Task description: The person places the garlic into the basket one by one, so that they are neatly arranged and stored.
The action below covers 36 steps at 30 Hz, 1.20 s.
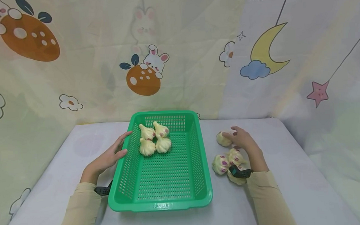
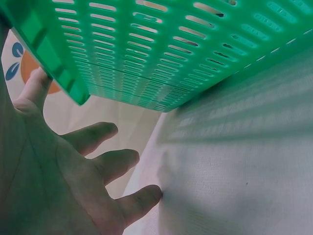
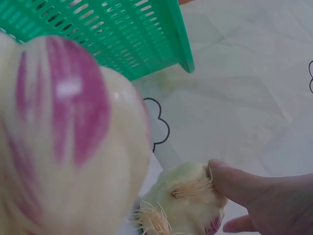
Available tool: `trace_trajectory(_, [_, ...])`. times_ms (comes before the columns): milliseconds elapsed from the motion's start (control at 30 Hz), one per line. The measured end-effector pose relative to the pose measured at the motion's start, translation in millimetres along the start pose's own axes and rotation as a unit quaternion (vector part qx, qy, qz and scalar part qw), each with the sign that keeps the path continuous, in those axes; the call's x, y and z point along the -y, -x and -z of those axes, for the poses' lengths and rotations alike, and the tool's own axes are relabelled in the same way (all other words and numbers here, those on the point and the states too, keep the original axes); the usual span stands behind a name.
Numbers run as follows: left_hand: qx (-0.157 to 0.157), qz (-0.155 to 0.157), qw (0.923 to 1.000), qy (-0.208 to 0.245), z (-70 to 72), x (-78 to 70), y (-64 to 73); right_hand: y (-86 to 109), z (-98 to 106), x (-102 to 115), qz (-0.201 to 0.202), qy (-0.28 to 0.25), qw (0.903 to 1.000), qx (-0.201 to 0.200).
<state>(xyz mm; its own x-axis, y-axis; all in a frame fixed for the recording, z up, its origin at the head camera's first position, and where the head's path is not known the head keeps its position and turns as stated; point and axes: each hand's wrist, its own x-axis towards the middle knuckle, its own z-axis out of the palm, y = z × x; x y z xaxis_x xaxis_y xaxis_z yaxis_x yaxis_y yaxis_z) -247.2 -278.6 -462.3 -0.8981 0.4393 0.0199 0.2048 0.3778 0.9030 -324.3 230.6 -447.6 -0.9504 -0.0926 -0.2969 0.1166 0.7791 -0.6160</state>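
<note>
A green plastic basket [image 1: 161,206] with slotted walls stands on the table and holds several garlic bulbs [image 1: 147,147] in its far left part. At its left rim is my left hand [image 1: 108,159], fingers spread. In the left wrist view, one fingertip touches the rim while the other fingers [image 2: 117,164] extend free beneath it. To the basket's right, my right hand [image 1: 244,138] reaches a single garlic bulb [image 1: 223,139]. A fingertip touches that rooted bulb [image 3: 188,196] in the right wrist view; the fingers look spread, not wrapped round it.
Three more garlic bulbs, one purple-streaked [image 1: 220,164], lie clustered nearer me under the right wrist; a wrist strap [image 1: 240,172] partly hides one. A white cloth covers the table [image 1: 292,188]. Behind it hangs a printed curtain [image 1: 189,58].
</note>
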Motion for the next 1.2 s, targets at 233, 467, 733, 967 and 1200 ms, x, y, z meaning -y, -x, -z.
trace_trajectory(233, [-0.002, 0.002, 1.0, -0.002, 0.1, 1.9, 0.4, 1.5, -2, 3, 0.01, 0.064, 0.9977, 0.016])
trace_trajectory(467, [-0.004, 0.004, 1.0, -0.003, 0.0, 2.2, 2.4, 3.9, -8, 1, 0.019, 0.048, 0.9984, 0.023])
trace_trajectory(733, [-0.005, 0.003, 1.0, -0.004, -0.4, 3.0, 3.8, 5.9, -13, -3, 0.043, 0.032, 0.9985, 0.011])
trace_trajectory(967, [-0.002, 0.002, 1.0, -0.003, -0.4, 1.7, 1.6, 9.4, -14, -2, 0.065, 0.023, 0.9976, 0.009])
trace_trajectory(1200, [-0.002, -0.001, 1.0, 0.002, -0.2, 0.5, 0.6, 13.2, -14, 5, 0.042, 0.032, 0.9986, 0.001])
